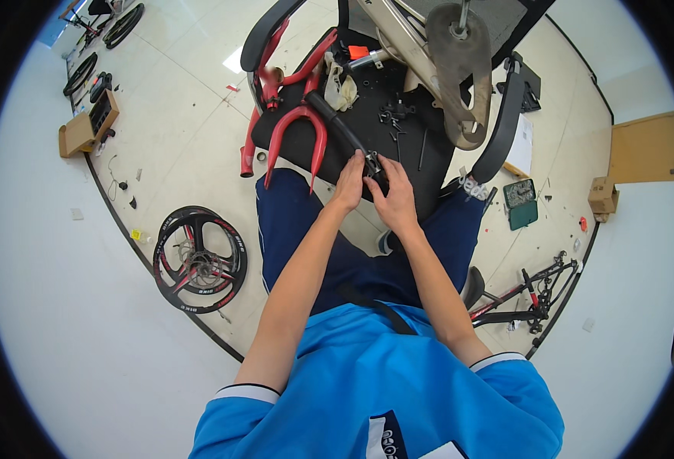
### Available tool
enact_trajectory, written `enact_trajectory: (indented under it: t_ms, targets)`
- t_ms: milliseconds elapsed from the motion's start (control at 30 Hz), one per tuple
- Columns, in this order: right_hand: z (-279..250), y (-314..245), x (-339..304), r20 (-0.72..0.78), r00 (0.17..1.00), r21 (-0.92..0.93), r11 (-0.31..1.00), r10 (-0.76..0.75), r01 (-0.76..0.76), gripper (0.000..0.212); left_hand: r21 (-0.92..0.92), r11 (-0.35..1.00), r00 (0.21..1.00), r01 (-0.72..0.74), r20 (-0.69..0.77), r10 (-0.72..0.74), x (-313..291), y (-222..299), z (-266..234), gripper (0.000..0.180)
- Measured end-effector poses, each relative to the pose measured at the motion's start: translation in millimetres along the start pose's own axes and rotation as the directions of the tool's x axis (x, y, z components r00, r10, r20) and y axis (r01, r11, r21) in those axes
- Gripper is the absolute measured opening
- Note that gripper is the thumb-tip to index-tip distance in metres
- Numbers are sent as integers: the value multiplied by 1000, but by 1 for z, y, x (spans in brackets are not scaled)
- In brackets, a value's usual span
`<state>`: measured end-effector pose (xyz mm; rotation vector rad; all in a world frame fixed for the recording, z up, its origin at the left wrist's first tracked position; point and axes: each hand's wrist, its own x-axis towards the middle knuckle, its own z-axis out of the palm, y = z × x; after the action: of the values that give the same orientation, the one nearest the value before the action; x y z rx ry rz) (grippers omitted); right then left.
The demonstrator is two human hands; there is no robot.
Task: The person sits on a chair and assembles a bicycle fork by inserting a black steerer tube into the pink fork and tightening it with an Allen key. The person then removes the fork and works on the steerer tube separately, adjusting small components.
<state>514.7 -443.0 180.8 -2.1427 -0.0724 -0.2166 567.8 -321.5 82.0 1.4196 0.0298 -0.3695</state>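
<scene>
Both my hands are on a black tube that looks like a seat post, with a shiny metal clamp at its near end. My left hand closes on the clamp from the left. My right hand holds the same end from the right, fingertips by the metal. The tube lies slantwise over the black chair seat, its far end next to a red bicycle fork. My palms hide part of the near end.
A beige bicycle frame and small black parts lie on the chair, between armrests. On the floor are black wheels at left, a green case and a black-and-red frame at right, and an open carton far left.
</scene>
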Motion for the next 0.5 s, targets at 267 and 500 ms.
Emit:
enact_trajectory:
  t_ms: [267, 500]
  targets:
    - [3, -1, 1, 1, 1000, -70, 997, -31, 31, 49, 38, 999, 999, -32, 30, 31, -1, 5, -2, 52]
    - [-2, 4, 3, 60, 998, -133, 991, 12, -4, 50, -83, 996, 998, 25, 52, -20, -10, 28, 2, 38]
